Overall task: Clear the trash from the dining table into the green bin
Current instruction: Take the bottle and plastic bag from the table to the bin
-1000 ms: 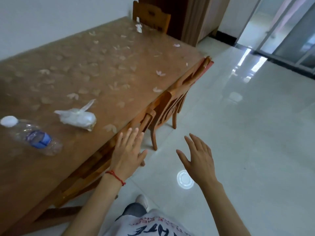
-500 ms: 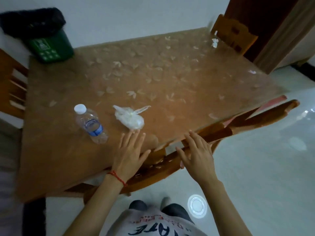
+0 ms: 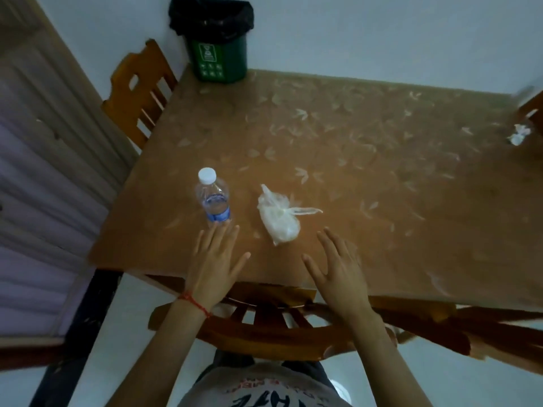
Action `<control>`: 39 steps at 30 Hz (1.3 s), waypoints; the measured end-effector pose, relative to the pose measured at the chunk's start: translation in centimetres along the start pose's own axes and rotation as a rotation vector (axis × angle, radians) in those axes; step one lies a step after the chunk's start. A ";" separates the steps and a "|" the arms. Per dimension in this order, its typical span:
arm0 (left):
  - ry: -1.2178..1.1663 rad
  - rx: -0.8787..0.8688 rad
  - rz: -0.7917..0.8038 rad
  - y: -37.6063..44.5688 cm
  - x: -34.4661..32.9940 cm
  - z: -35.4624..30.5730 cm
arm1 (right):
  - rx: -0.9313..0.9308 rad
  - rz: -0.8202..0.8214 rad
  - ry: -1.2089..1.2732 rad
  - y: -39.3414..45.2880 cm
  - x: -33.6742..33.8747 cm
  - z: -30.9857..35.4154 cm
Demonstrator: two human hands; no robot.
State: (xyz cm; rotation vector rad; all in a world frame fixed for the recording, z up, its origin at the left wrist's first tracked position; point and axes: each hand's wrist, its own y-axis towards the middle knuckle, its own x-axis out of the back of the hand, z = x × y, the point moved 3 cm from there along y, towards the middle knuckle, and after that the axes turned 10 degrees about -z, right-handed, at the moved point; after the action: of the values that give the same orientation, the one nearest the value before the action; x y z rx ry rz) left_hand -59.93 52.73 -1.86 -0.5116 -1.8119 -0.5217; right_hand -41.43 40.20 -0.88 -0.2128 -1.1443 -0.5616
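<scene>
A clear plastic water bottle (image 3: 213,196) with a white cap and blue label lies on the brown dining table (image 3: 367,177). To its right lies a knotted white plastic bag (image 3: 279,224). A crumpled white tissue (image 3: 518,136) sits near the table's far right edge. The green bin (image 3: 219,58), lined with a black bag, stands at the table's far left corner. My left hand (image 3: 213,264) hovers open just below the bottle, fingertips close to it. My right hand (image 3: 338,268) is open, right of and below the bag, touching nothing.
A wooden chair back (image 3: 264,330) stands pushed in at the near edge, under my wrists. Another wooden chair (image 3: 138,89) is at the table's left end, and a chair corner (image 3: 531,110) shows at the right. A white wall runs behind the table.
The view has swung left, from the floor and table end to facing the table with the bin at the top. Both open hands now hover over the near edge, closer to bottle and bag.
</scene>
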 end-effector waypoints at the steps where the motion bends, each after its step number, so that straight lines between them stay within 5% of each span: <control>1: -0.028 0.038 -0.037 0.0 0.1 0.4 | 0.018 0.002 0.012 0.5 -0.1 0.1; 12: -0.561 0.627 -0.419 3.6 2.8 4.4 | 0.032 0.001 0.118 3.9 -2.3 1.5; 22: -0.921 0.537 -0.305 8.4 1.4 5.1 | -0.048 -0.043 0.225 5.1 -2.5 1.6; 39: -0.949 0.640 -0.285 7.7 1.1 7.3 | -0.317 0.051 0.484 10.3 -5.7 1.5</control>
State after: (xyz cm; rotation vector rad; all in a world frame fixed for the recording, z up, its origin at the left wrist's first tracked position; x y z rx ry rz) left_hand -61.32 63.32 -2.04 -0.0203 -2.8197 0.2002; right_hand -38.93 51.31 -4.11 -0.3552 -0.5763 -0.7029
